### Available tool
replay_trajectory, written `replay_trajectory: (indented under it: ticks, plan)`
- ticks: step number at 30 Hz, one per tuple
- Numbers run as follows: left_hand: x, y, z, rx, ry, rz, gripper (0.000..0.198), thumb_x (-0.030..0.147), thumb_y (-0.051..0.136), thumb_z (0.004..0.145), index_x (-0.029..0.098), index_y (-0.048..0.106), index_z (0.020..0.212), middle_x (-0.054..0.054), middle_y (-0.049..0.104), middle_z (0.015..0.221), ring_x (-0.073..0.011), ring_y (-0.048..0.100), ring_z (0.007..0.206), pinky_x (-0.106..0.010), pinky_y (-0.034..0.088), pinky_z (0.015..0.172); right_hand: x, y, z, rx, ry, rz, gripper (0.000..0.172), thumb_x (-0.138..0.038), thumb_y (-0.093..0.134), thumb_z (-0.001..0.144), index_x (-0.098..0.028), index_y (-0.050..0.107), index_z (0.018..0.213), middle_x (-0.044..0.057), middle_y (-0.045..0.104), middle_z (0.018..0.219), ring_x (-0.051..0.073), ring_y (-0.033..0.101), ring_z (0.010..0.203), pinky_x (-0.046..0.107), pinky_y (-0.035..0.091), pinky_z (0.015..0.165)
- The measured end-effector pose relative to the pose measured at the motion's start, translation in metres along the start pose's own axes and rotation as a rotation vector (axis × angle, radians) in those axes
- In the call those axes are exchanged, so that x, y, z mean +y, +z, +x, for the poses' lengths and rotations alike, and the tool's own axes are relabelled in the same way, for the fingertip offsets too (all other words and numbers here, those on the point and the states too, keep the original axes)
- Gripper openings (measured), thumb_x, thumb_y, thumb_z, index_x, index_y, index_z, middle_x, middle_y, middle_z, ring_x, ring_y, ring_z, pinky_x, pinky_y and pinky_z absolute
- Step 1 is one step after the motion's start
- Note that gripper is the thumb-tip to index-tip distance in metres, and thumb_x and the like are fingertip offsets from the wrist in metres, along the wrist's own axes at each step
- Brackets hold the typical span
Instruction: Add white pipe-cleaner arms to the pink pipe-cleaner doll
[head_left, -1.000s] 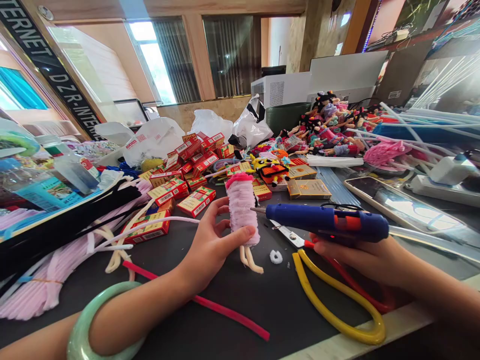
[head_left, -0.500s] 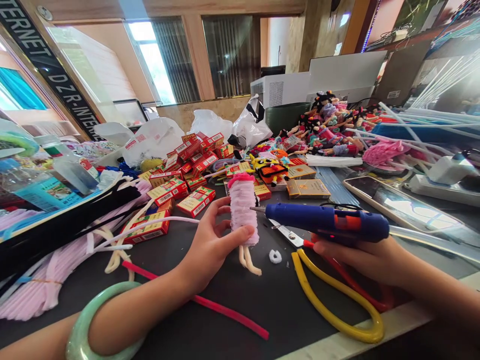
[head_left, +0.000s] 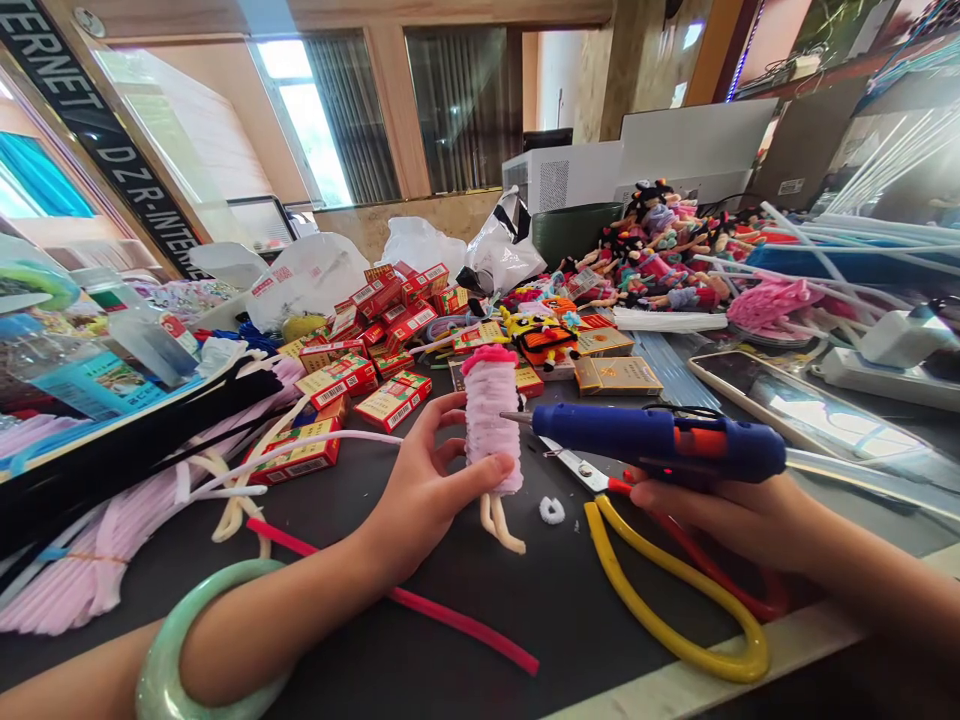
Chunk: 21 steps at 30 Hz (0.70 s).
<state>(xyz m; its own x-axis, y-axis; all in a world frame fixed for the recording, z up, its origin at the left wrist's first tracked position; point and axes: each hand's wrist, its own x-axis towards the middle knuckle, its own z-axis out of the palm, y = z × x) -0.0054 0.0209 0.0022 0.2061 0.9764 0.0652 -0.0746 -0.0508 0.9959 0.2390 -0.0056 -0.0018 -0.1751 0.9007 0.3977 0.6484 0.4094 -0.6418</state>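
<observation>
Fingers (head_left: pixel 480 478) curl round pipe-cleaner doll (head_left: pixel 491 425) in left hand (head_left: pixel 424 495), glue gun (head_left: pixel 645 440) in right hand (head_left: pixel 720 520), beside red cartons (head_left: pixel 394 400).

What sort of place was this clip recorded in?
Likely a craft workshop: a dark worktop holds a heap of finished pipe-cleaner dolls, bundles of pale pink pipe cleaners, a blue hot glue gun and a half-made pink pipe-cleaner doll.

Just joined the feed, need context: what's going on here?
A person sits at a cluttered dark worktable. Their left hand holds an upright pink pipe-cleaner doll body with cream legs. Their right hand holds a blue hot glue gun, its nozzle level with the doll's upper body. Red cartons and a heap of pipe-cleaner dolls lie farther back.
</observation>
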Motion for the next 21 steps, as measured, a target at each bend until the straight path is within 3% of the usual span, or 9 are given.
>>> replay_trajectory:
  ticks: [8,11,16,21]
  plan:
    - [0.001,-0.001,0.001,-0.006,0.012,0.005,0.065,0.033,0.085,0.061,0.02,0.053,0.115,-0.005,0.056,0.117,-0.0176,0.061,0.088,-0.03,0.052,0.075,-0.001,0.005,-0.004,0.032,-0.013,-0.058,0.035,-0.06,0.065,0.079,-0.028,0.075,0.089,0.003,0.071,0.07,0.03,0.071,0.082,0.038,0.061,0.068]
    - [0.001,-0.001,0.001,0.001,0.01,-0.001,0.065,0.033,0.085,0.06,0.021,0.053,0.115,-0.005,0.057,0.115,-0.018,0.061,0.088,-0.03,0.052,0.076,0.0,0.0,-0.002,0.015,-0.033,-0.062,0.034,-0.06,0.064,0.08,-0.028,0.075,0.086,0.003,0.07,0.069,0.029,0.071,0.078,0.038,0.061,0.066]
    - [-0.001,-0.001,0.002,0.012,-0.002,-0.004,0.066,0.034,0.085,0.06,0.02,0.052,0.115,-0.006,0.057,0.115,-0.0185,0.06,0.089,-0.03,0.052,0.076,0.001,-0.006,0.0,-0.054,-0.133,0.003,0.036,-0.058,0.06,0.083,-0.026,0.069,0.067,0.001,0.069,0.063,0.022,0.065,0.056,0.034,0.055,0.053]
    - [0.0,0.0,0.001,0.027,-0.004,0.0,0.067,0.036,0.086,0.06,0.02,0.053,0.116,-0.007,0.058,0.116,-0.0192,0.06,0.09,-0.031,0.052,0.075,0.003,-0.006,0.001,-0.044,-0.137,-0.012,0.037,-0.058,0.061,0.081,-0.025,0.068,0.066,0.001,0.069,0.064,0.023,0.065,0.056,0.034,0.052,0.052]
